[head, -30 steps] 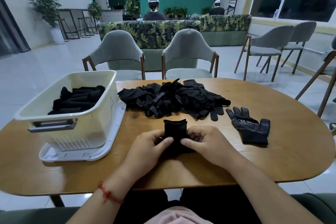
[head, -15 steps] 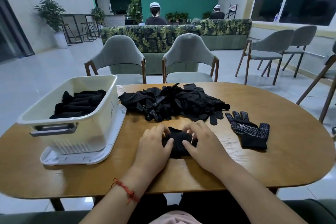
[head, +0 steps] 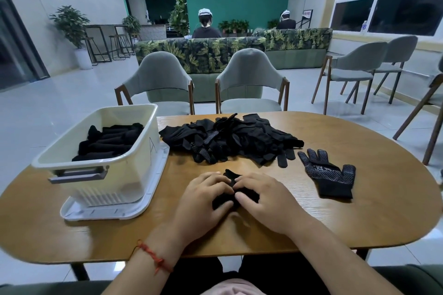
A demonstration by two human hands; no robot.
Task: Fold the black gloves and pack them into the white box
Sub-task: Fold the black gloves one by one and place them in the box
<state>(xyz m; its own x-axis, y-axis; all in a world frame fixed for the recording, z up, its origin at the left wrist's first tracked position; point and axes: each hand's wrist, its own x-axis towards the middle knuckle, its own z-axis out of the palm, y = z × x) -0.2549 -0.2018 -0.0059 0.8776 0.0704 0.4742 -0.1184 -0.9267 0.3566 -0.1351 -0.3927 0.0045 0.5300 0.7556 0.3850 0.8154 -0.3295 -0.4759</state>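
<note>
Glove bundle [head: 221, 202] gripped between left hand [head: 203, 203] and right hand [head: 266, 201], near front edge of table [head: 311, 223]. White box [head: 107, 187] toward left edge, nearer left hand.

One folded glove [head: 229, 176] lies bunched nearest; loose black gloves [head: 230, 139] heaped behind it; single glove [head: 329, 177] flat at right (dotted palm up); white box [head: 124, 175] left, holding folded gloves [head: 110, 141]

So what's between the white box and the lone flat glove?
Head view: the loose glove pile; nearer, the left hand and right hand holding a folded glove.
</note>
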